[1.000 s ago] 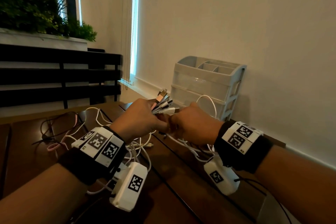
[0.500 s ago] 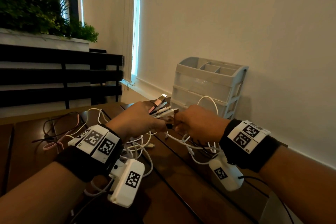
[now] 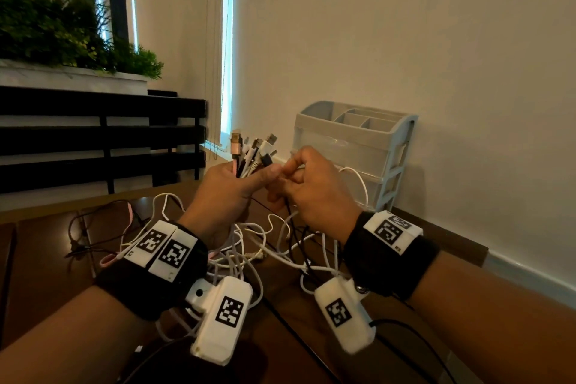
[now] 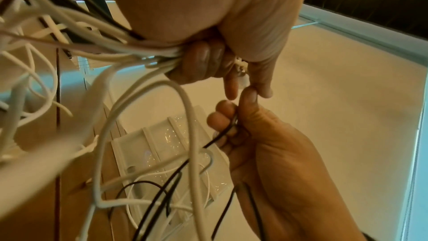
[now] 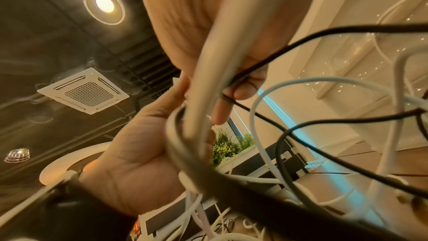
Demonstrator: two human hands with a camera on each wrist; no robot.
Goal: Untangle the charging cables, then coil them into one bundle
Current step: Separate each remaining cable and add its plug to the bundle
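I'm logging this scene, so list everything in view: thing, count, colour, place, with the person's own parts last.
cable plug ends: several, white, black and one pink, fanned upward out of the left hand's grip
loose cable lengths: count unclear, mostly white, some black and pink, hanging from the hands and tangled on the table
black cable: one, black, pinched in the right hand
table: one, dark brown wood, under the cables
drawer organiser: one, pale grey, on the table against the wall
plants: several, green, in a planter at upper left
wrist cameras: two, white, under the wrists
left hand: grips the plug ends
right hand: pinches the black cable
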